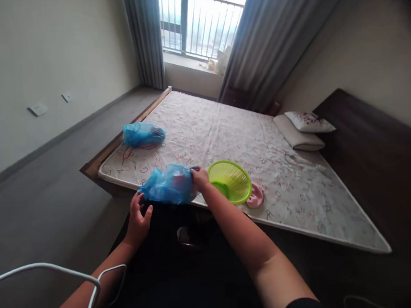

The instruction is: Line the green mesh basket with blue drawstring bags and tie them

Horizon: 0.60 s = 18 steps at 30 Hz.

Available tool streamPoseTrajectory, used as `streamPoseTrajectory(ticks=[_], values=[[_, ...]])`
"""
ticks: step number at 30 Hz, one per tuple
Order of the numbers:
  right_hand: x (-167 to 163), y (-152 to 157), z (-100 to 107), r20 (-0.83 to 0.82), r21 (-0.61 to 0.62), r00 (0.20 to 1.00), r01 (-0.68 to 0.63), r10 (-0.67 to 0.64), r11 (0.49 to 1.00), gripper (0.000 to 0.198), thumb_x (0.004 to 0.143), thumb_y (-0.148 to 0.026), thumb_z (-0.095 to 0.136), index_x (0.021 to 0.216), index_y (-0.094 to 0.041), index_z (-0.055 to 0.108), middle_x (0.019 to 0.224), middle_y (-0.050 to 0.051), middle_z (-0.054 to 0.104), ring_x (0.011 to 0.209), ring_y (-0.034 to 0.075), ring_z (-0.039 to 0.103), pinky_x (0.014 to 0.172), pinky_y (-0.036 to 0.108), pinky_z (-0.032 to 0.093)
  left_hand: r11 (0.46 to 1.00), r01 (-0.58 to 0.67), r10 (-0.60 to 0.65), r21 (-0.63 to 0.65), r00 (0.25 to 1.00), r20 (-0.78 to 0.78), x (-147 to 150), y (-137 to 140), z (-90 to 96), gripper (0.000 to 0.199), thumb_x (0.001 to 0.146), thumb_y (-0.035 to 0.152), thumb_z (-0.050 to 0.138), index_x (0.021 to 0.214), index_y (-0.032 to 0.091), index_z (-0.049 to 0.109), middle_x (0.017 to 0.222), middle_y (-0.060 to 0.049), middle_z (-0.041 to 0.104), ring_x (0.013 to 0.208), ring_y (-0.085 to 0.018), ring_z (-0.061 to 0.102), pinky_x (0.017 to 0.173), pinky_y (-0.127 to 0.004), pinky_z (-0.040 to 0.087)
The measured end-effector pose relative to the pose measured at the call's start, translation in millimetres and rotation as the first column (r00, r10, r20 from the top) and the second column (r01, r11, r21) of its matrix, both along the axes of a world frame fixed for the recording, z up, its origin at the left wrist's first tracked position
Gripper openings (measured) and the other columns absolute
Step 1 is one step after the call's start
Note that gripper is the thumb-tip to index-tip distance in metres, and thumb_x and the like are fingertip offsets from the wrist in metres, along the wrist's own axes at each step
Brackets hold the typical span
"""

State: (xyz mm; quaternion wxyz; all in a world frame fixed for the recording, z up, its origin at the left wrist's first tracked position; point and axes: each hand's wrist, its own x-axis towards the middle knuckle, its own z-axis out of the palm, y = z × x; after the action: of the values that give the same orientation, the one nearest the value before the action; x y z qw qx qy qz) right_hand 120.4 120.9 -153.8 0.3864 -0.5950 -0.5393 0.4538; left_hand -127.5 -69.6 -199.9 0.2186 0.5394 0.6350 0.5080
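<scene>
A crumpled blue plastic bag (pixel 170 184) is held up before me at the bed's near edge. Something reddish shows faintly through it. My right hand (pixel 200 178) has its fingers closed on the bag's right side. At the bag's left end, my left hand (pixel 139 216) has thumb and fingers spread apart, the fingertips close to the plastic; whether they touch it I cannot tell. Just right of my right hand, a lime-green plastic basket (pixel 240 184) lies tilted on the mattress, with a pink item (pixel 256 196) beside it.
A second filled blue bag (pixel 143 133) lies on the patterned mattress (pixel 204 126) at the left. A pillow (pixel 310 121) rests on a folded pad (pixel 295 137) near the dark headboard (pixel 357 130). A white cable (pixel 45 266) crosses the lower left. Grey curtains (pixel 271 29) flank the window.
</scene>
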Motion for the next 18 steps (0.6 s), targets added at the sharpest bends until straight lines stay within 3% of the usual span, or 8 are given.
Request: streamPoseTrajectory(ticks=[3, 7, 11, 15, 18], values=[[-15, 46, 57, 0.063, 0.067, 0.998, -0.02, 0.016, 0.998, 0.005, 0.091, -0.023, 0.058, 0.092, -0.021, 0.062, 0.075, 0.0, 0.067, 0.069, 0.016, 0.069, 0.07, 0.03, 0.064, 1.0, 0.005, -0.005, 0.004, 0.996, -0.091, -2, 8, -19.3, 0.064, 0.099, 0.044, 0.065, 0.156, 0.019, 0.047, 0.176, -0.025, 0.033, 0.163, -0.042, 0.039, 0.124, -0.065, 0.047], [-26, 90, 133, 0.197, 0.246, 0.98, -0.066, 0.017, 0.967, 0.008, 0.09, -0.02, 0.059, 0.094, -0.02, 0.067, 0.086, 0.002, 0.071, 0.077, 0.016, 0.069, 0.081, 0.033, 0.064, 1.0, 0.021, -0.021, -0.006, 0.988, -0.154, -7, 15, -39.1, 0.055, 0.101, 0.039, 0.059, 0.152, 0.018, 0.052, 0.167, -0.024, 0.048, 0.159, -0.04, 0.047, 0.132, -0.067, 0.038], [-22, 115, 198, 0.335, 0.417, 0.941, -0.109, -0.041, 0.902, 0.011, 0.086, -0.016, 0.062, 0.092, -0.019, 0.072, 0.091, 0.006, 0.074, 0.094, 0.022, 0.069, 0.102, 0.042, 0.057, 1.0, -0.012, 0.007, -0.024, 0.981, -0.193, -7, 20, -51.5, 0.05, 0.098, 0.034, 0.058, 0.145, 0.017, 0.058, 0.16, -0.021, 0.058, 0.152, -0.039, 0.056, 0.129, -0.063, 0.044], [-11, 121, 235, 0.392, 0.521, 0.913, -0.116, -0.116, 0.846, 0.014, 0.091, -0.02, 0.056, 0.088, -0.02, 0.07, 0.091, 0.01, 0.074, 0.098, 0.027, 0.068, 0.103, 0.046, 0.054, 0.997, -0.008, -0.012, -0.08, 0.969, -0.247, -3, 21, -52.7, 0.047, 0.096, 0.028, 0.059, 0.142, 0.018, 0.063, 0.159, -0.02, 0.061, 0.149, -0.037, 0.06, 0.125, -0.06, 0.05], [-2, 116, 235, 0.405, 0.651, 0.875, -0.071, -0.266, 0.756, 0.02, 0.094, -0.017, 0.048, 0.091, -0.02, 0.068, 0.101, 0.013, 0.074, 0.108, 0.028, 0.066, 0.108, 0.047, 0.05, 0.988, 0.001, -0.044, -0.157, 0.961, -0.272, 0, 21, -45.7, 0.046, 0.096, 0.024, 0.06, 0.14, 0.016, 0.065, 0.161, -0.02, 0.06, 0.149, -0.036, 0.06, 0.126, -0.057, 0.049]])
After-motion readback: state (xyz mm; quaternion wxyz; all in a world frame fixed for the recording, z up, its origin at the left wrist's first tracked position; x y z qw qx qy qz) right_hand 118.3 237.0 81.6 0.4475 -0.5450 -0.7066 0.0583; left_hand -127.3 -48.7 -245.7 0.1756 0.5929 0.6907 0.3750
